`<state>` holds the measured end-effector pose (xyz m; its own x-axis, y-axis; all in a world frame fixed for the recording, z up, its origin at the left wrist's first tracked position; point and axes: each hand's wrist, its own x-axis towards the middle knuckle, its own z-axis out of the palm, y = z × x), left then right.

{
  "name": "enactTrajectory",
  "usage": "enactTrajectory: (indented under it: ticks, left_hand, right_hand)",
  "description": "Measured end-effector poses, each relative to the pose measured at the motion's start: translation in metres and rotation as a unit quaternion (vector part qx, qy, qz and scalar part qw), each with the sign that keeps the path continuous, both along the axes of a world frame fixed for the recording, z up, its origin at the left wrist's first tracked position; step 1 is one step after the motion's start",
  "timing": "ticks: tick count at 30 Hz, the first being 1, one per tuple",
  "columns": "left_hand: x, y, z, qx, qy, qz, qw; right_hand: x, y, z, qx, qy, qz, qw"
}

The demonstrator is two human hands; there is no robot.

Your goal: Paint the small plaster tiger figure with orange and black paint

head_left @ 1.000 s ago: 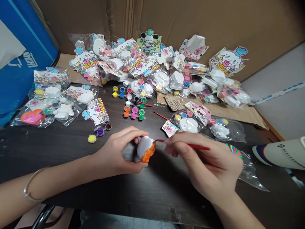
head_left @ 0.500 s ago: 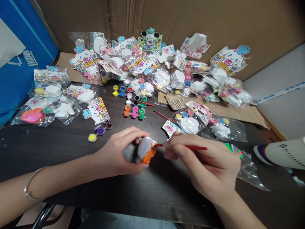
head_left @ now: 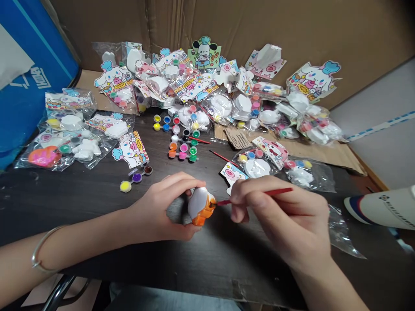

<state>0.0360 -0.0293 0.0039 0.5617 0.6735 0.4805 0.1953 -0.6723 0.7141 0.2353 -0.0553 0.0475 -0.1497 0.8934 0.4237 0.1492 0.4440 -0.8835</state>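
Observation:
Between thumb and fingers, my left hand (head_left: pixel 168 207) grips a small white figurine (head_left: pixel 197 204) by its top and bottom edges. Wet-looking orange paint covers the figurine's right side. My right hand (head_left: pixel 282 216) pinches a thin red paintbrush (head_left: pixel 256 196), its dark tip touching the orange area. Beyond the hands lie open paint pots (head_left: pixel 183 148) in orange, pink, green and other colours. A shorter strip of paint pots (head_left: pixel 136 177), with yellow, purple and brown, sits nearer my left hand.
Bagged figurine kits (head_left: pixel 220 106) with cartoon cards are heaped along the back against cardboard (head_left: pixel 253 26). More bags (head_left: pixel 73 123) lie at the left. Another red brush (head_left: pixel 223 158) rests behind my right hand. A paper cup (head_left: pixel 382 207) is at the right edge.
My right hand and the brush have shifted slightly right and down, the brush tip staying on the figurine. My left hand has turned the figurine a little.

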Motion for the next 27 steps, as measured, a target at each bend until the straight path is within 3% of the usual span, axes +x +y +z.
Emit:
enactTrajectory:
  ticks: [4, 8, 12, 16, 19, 23, 27]
  left_hand:
    - [-0.0018, 0.0002, 0.0005, 0.017, 0.013, -0.009, 1.000]
    - [-0.0029, -0.0003, 0.0013, 0.040, 0.025, -0.012, 0.999]
    - [-0.0030, -0.0006, 0.0016, 0.063, 0.026, -0.014, 0.998]
    - [-0.0027, -0.0002, 0.0007, 0.073, 0.013, -0.001, 0.997]
    - [-0.0030, -0.0004, -0.0002, 0.058, 0.025, 0.006, 0.998]
    - [-0.0028, -0.0012, -0.0008, 0.034, 0.042, 0.020, 0.998]
    - [-0.0022, 0.0008, 0.0012, 0.001, 0.030, 0.058, 0.998]
  right_hand:
    - [-0.0004, -0.0001, -0.0002, 0.003, 0.023, -0.052, 0.998]
    - [-0.0002, -0.0008, -0.0006, -0.045, 0.063, 0.008, 0.997]
    - [0.0008, -0.0021, -0.0004, -0.033, 0.047, -0.003, 0.998]
    - [0.0032, -0.0034, -0.0007, -0.050, 0.057, 0.062, 0.995]
    - [0.0034, -0.0027, -0.0006, -0.045, 0.053, 0.031, 0.997]
    - [0.0020, -0.0003, -0.0003, -0.050, 0.042, 0.049, 0.997]
    - [0.0012, 0.0060, -0.0007, -0.075, 0.048, 0.025, 0.996]
